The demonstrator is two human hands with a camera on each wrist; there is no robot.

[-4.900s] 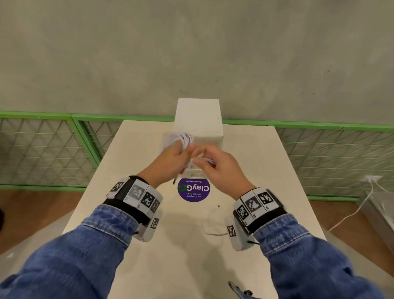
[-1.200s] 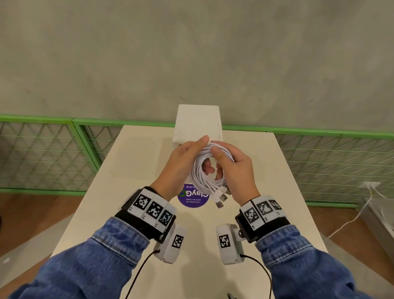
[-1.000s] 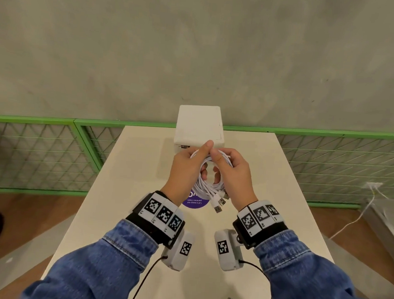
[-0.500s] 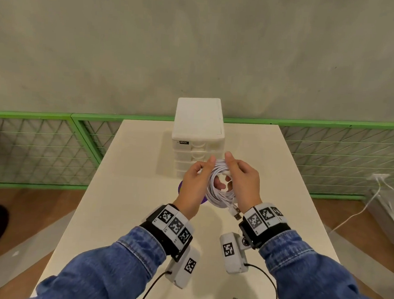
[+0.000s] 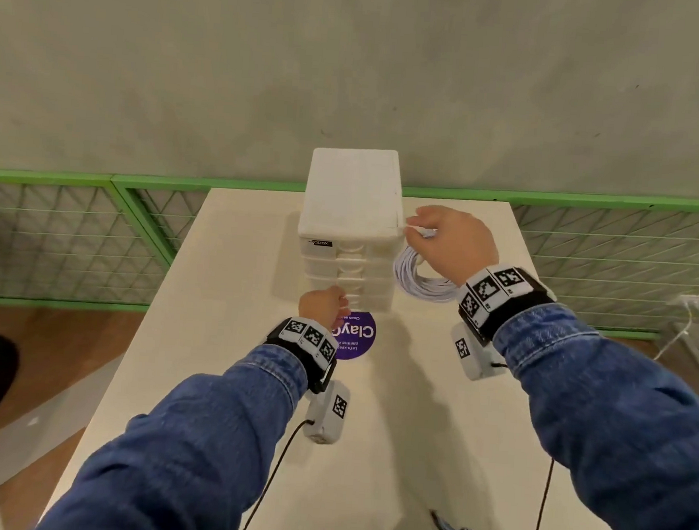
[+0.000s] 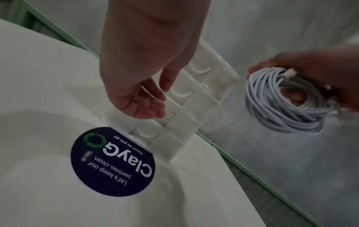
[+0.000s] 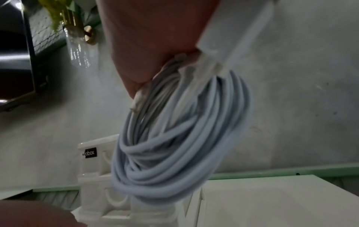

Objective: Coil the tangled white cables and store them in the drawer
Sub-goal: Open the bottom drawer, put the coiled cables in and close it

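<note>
A coil of white cable (image 5: 417,284) hangs from my right hand (image 5: 424,237), which grips its top just right of the white drawer unit (image 5: 350,198). In the right wrist view the coil (image 7: 174,153) dangles from the curled fingers (image 7: 147,46), with the unit (image 7: 93,169) behind it. My left hand (image 5: 343,303) is low at the unit's front. The left wrist view shows its fingers (image 6: 155,107) curled onto the handle of the second drawer from the bottom (image 6: 174,122). All the drawers look closed. The coil (image 6: 281,116) and right hand (image 6: 310,73) sit off to the right.
The drawer unit stands at the far end of a cream table (image 5: 410,434), beside a round purple sticker (image 5: 355,335). A green mesh fence (image 5: 72,241) and a grey wall lie behind. A loose white cord (image 5: 683,325) trails over the floor at the right.
My left hand has let go of the coil and dropped to a lower drawer handle. My right hand has carried the coil up and to the right of the unit.
</note>
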